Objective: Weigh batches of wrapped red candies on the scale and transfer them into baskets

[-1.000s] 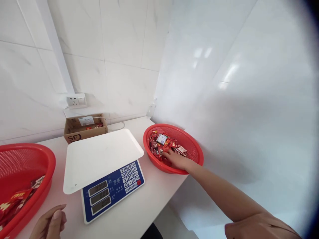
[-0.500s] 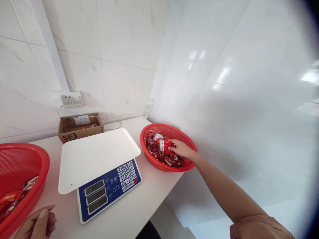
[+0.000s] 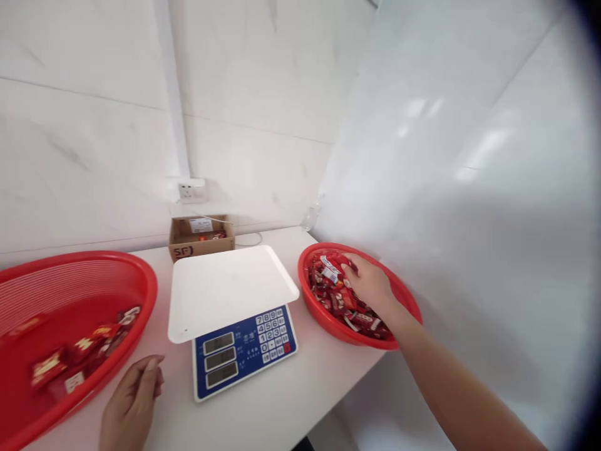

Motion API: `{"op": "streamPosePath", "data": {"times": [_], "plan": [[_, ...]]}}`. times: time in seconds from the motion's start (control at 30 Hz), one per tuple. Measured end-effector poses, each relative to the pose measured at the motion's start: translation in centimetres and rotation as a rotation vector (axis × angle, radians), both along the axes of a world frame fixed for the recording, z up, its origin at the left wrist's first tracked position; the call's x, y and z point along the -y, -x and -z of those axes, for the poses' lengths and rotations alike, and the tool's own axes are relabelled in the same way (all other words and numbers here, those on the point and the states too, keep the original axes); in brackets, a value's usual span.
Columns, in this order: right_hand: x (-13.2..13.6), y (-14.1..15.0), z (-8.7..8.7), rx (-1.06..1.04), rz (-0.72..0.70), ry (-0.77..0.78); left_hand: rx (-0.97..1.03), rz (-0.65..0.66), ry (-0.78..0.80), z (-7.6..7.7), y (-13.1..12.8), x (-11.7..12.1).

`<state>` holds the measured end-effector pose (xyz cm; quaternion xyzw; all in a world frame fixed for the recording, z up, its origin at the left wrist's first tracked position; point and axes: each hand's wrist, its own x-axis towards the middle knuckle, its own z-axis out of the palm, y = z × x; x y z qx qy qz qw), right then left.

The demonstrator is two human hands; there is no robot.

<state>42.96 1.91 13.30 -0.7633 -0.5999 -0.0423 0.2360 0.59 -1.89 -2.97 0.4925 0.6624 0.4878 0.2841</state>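
My right hand [image 3: 370,287] reaches into the right red basket [image 3: 323,319], fingers closed on a red snack packet [image 3: 342,260] at the top of the pile. Many small red wrapped packets [image 3: 340,300] lie beneath it. My left hand [image 3: 131,401] rests low over the table between the left basket and the scale, fingers curled with the thumb against them and nothing visible inside. The left red basket [image 3: 149,285] holds several red and brown packets [image 3: 84,351]. Between the baskets stands a scale with a bare white pan [image 3: 230,288] and a blue keypad panel [image 3: 246,351].
A small cardboard box [image 3: 201,247] with a few packets inside stands behind the scale. On the wall above it is a power socket [image 3: 191,190]. A glossy white wall [image 3: 451,207] borders the right basket. The table's front edge slants below the scale.
The view has turned left, so more of the left basket shows. My right hand is still in the right basket, now toward its back. My left hand shows more fully beside the left basket.
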Motion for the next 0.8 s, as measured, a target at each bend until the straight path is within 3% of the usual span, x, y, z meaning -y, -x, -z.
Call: {"op": "streamPosePath", "data": {"times": [0.13,0.27,0.37,0.43,0.5,0.57,0.67,0.8], "plan": [[-1.5,6.2,0.6,-0.035,-0.235,-0.125,0.048,0.017,0.047,-2.7,-1.1,0.9],[-2.7,13.2,2.9,-0.082,-0.506,-0.2,0.053,0.0,0.025,-3.4,-1.2,1.1],[-2.8,16.8,4.2,-0.111,-0.672,-0.059,0.054,-0.03,0.021,-3.5,-1.2,1.1],[-2.5,17.3,4.1,-0.21,-0.731,0.07,0.06,-0.048,0.021,-3.6,-1.1,1.1],[-2.0,15.8,3.4,-0.346,-0.721,0.111,0.065,-0.053,0.026,-3.5,-1.1,1.1],[-1.6,12.3,2.2,-0.383,-0.627,0.058,0.067,-0.04,0.037,-3.2,-1.0,1.1],[-0.8,4.9,1.0,-0.156,-0.365,0.045,0.058,-0.002,0.067,-1.9,-0.6,0.9],[1.4,-4.4,1.8,0.013,-0.06,0.427,-0.017,-0.07,0.021,1.2,0.0,-0.5]]}}
